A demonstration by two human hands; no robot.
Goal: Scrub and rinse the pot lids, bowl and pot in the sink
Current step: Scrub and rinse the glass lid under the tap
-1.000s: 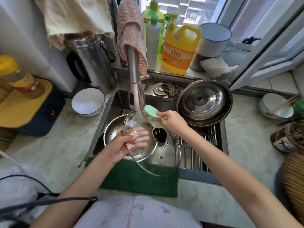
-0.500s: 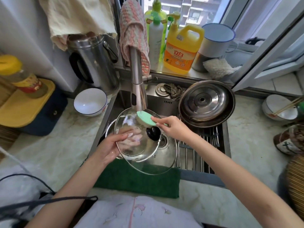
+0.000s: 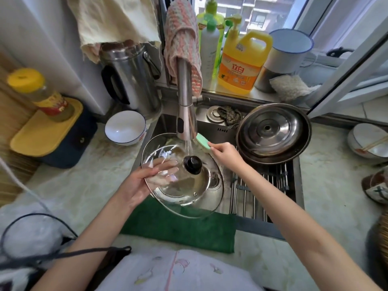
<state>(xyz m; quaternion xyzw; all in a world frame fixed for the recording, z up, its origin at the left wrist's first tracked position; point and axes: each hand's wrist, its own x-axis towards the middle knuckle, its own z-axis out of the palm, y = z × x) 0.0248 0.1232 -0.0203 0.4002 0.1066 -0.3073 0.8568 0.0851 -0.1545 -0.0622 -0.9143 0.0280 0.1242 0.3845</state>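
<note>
A glass pot lid [image 3: 184,192] with a black knob [image 3: 192,164] is over the sink [image 3: 298,185], under running water from the faucet [image 3: 185,114]. My left hand [image 3: 144,179] supports it from below at its left rim, the fingers showing straight through the glass. My right hand [image 3: 225,153] grips a green scrubber [image 3: 202,140] at the lid's far right edge. A steel pot [image 3: 273,133] with a steel lid lying upside down in it sits at the sink's back right, over the rack. A white bowl [image 3: 125,128] stands on the counter left of the sink.
A green cloth [image 3: 178,227] hangs over the sink's front edge. A steel kettle [image 3: 132,80], detergent bottles [image 3: 241,61] and an enamel mug [image 3: 287,51] line the back. Another bowl with chopsticks [image 3: 367,141] stands on the right counter. A yellow board [image 3: 42,131] carries a bottle at the left.
The glass lid has turned and shifted so the knob now lies nearer its middle under the stream. My right hand moved the scrubber from the lid's top to its far right edge.
</note>
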